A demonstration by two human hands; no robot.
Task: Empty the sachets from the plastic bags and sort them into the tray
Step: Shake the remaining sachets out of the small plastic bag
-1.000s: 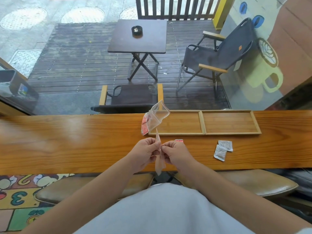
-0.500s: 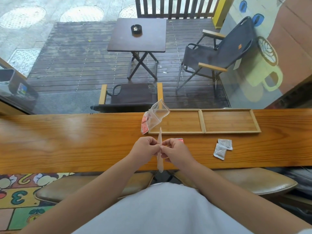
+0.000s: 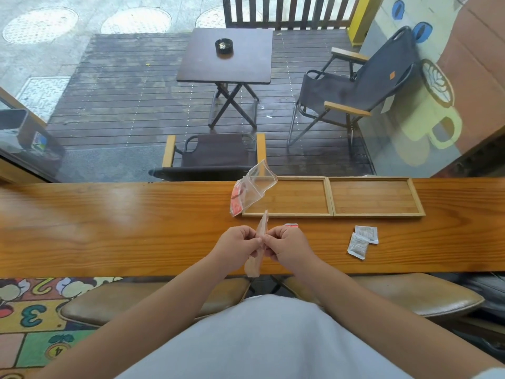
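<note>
My left hand (image 3: 238,248) and my right hand (image 3: 287,247) pinch a thin clear plastic bag (image 3: 256,265) between them, held edge-on above the front of the wooden counter (image 3: 109,222). A second clear bag (image 3: 251,188) with red sachets inside leans on the left rim of a two-compartment wooden tray (image 3: 332,196). Both tray compartments show bare wood. A red-and-white sachet (image 3: 291,225) lies just beyond my right hand. Two white sachets (image 3: 363,241) lie on the counter to the right, in front of the tray.
Past the counter's far edge, a window looks onto a deck with a folding table (image 3: 225,57) and chairs. Brown padded stools (image 3: 410,294) stand below the counter's front edge. A colourful number mat (image 3: 30,318) covers the floor at left.
Both hands shifted slightly with the bag; the bag stays edge-on between the fingertips. Nothing else on the counter moved.
</note>
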